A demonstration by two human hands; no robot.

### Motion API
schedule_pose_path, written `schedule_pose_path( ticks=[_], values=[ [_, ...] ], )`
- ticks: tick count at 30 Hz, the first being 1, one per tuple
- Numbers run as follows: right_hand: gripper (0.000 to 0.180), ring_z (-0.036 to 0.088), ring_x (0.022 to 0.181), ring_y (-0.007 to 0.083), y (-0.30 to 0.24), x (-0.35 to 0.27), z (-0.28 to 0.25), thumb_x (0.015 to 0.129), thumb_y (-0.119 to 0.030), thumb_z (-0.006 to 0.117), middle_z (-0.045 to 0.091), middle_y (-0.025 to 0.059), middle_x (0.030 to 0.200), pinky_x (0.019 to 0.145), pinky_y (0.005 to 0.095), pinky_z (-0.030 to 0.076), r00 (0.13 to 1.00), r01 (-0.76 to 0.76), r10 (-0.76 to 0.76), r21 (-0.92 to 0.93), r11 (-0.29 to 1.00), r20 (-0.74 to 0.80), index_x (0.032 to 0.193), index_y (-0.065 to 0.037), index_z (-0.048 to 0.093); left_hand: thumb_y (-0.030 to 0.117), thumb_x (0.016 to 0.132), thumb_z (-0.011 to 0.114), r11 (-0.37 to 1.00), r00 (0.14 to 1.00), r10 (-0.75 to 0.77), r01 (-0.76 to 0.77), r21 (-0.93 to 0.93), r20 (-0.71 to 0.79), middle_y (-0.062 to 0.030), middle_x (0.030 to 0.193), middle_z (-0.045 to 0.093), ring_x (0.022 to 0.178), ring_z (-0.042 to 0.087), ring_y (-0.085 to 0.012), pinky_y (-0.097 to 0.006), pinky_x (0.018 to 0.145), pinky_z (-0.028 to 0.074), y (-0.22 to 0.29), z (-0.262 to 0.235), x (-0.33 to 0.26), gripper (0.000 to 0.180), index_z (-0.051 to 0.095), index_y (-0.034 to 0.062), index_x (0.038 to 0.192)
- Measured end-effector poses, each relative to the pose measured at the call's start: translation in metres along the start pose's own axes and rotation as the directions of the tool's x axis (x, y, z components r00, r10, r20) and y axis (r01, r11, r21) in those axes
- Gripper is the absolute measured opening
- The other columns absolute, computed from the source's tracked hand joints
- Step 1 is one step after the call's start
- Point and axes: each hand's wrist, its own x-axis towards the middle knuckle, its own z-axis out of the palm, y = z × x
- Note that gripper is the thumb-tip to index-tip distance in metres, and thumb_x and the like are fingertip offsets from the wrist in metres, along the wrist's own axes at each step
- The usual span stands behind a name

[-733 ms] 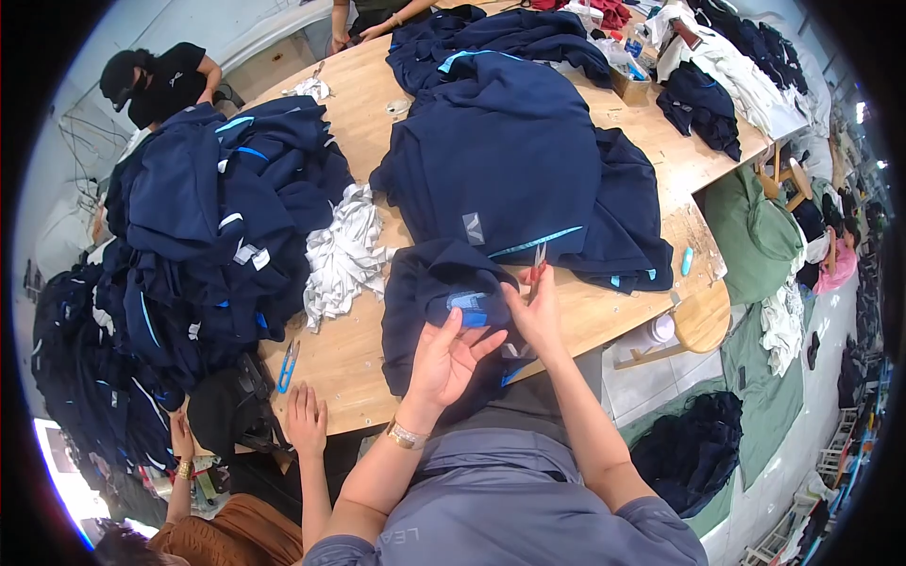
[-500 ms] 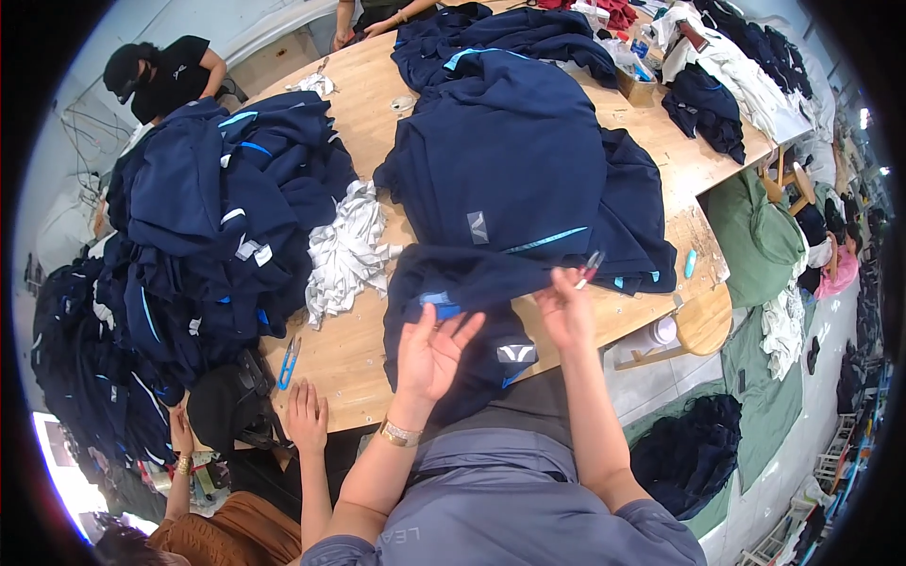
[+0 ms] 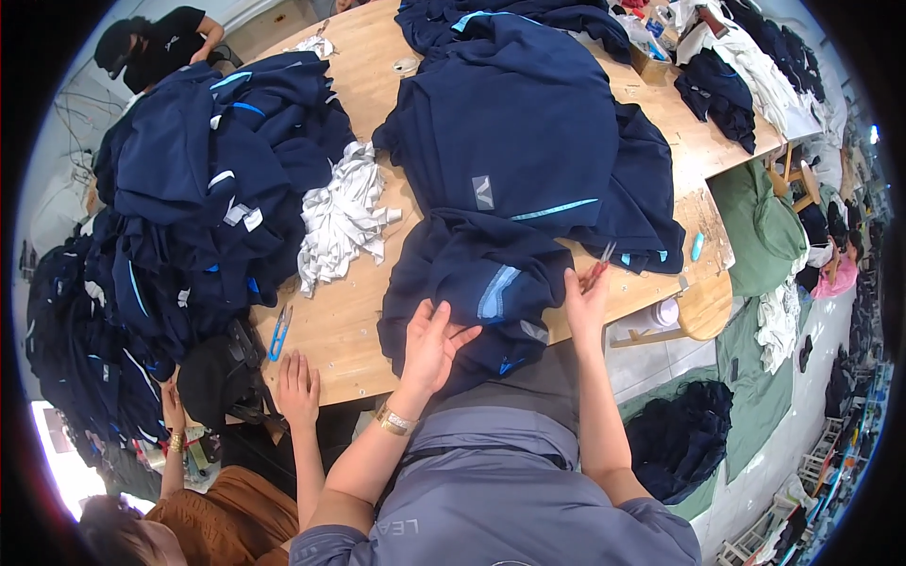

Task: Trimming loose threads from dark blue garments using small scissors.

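Observation:
In front of me on the table lies a bunched navy garment [image 3: 439, 259] with a light blue strip [image 3: 495, 292] facing up. My left hand [image 3: 431, 351] is at its near left part, thumb and forefinger closed on the cloth, the other fingers loosely apart. My right hand [image 3: 587, 307] is closed around red-handled thread snips [image 3: 596, 272], the blades pointing up and away. Its fingertips are beside the garment's right edge. Just beyond, a large stack of navy garments [image 3: 510, 123] has a grey patch and a light blue stripe on its front.
Heaped navy garments [image 3: 245, 141] cover the left side, beside a pile of white cloth pieces [image 3: 344, 222]. Blue snips [image 3: 280, 332] lie near a co-worker's hand [image 3: 299, 387]. A turquoise object [image 3: 697, 247] sits by the right edge, above a wooden stool [image 3: 708, 307].
The garment's raised fold has come down and spread, uncovering more of the light blue strip. My right hand has shifted slightly right with the snips; my left hand stays low on the cloth.

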Motion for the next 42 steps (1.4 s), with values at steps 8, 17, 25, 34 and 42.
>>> schedule_pose_path(
  ticks=[8, 17, 25, 34, 42],
  values=[
    [0.032, 0.050, 0.087, 0.0300, -0.056, 0.033, 0.025, 0.066, 0.000, 0.061, 0.050, 0.0140, 0.088, 0.073, 0.0370, 0.037, 0.604, 0.795, -0.569, -0.371, 0.481, 0.557, 0.094, -0.002, 0.046, 0.014, 0.095, 0.042, 0.966, 0.999, 0.053, -0.047, 0.255, -0.014, -0.0102, 0.086, 0.052, 0.080, 0.064, -0.0245, -0.033, 0.068, 0.056, -0.004, -0.010, -0.001, 0.018, 0.037, -0.0005, 0.104],
    [0.018, 0.052, 0.066, 0.0222, -0.021, 0.045, 0.034, 0.076, 0.002, 0.057, 0.053, 0.0085, 0.075, 0.063, 0.0327, 0.039, 0.703, 0.696, -0.460, -0.394, 0.601, 0.542, 0.085, -0.004, 0.042, 0.010, 0.094, 0.041, 0.913, 1.000, 0.023, -0.025, 0.406, 0.011, -0.0124, 0.082, 0.054, 0.079, 0.066, -0.0271, -0.030, 0.060, 0.056, -0.001, -0.014, -0.001, 0.020, 0.035, -0.0029, 0.109],
    [0.020, 0.048, 0.063, 0.0087, -0.057, 0.033, 0.026, 0.082, 0.000, 0.057, 0.051, 0.0023, 0.073, 0.057, 0.0220, 0.040, 0.932, 0.309, -0.266, -0.156, 0.938, 0.247, 0.086, -0.005, 0.038, 0.007, 0.092, 0.045, 0.703, 0.968, 0.246, -0.207, 0.681, 0.041, -0.0052, 0.084, 0.054, 0.075, 0.060, -0.0132, -0.028, 0.062, 0.056, 0.002, -0.013, 0.002, 0.013, 0.041, 0.0008, 0.103],
    [0.022, 0.052, 0.070, 0.0090, -0.086, -0.036, 0.041, 0.080, -0.002, 0.061, 0.057, 0.0055, 0.082, 0.064, 0.0222, 0.042, 0.810, 0.058, -0.221, 0.301, 0.952, 0.544, 0.088, -0.004, 0.040, 0.009, 0.092, 0.048, 0.997, 0.995, 0.055, -0.050, -0.062, 0.089, -0.0030, 0.089, 0.057, 0.077, 0.058, -0.0112, -0.041, 0.083, 0.052, 0.009, 0.010, -0.007, 0.008, 0.044, 0.0076, 0.099],
    [0.023, 0.050, 0.070, 0.0119, -0.099, -0.048, 0.040, 0.081, -0.002, 0.062, 0.054, 0.0053, 0.077, 0.065, 0.0242, 0.042, 0.872, 0.202, -0.311, 0.300, 0.932, 0.378, 0.080, -0.005, 0.039, 0.010, 0.094, 0.046, 0.987, 0.990, 0.098, -0.084, -0.135, 0.103, -0.0056, 0.085, 0.057, 0.072, 0.059, -0.0142, -0.042, 0.086, 0.050, 0.006, 0.012, -0.004, 0.010, 0.039, 0.0094, 0.101]
  ],
)
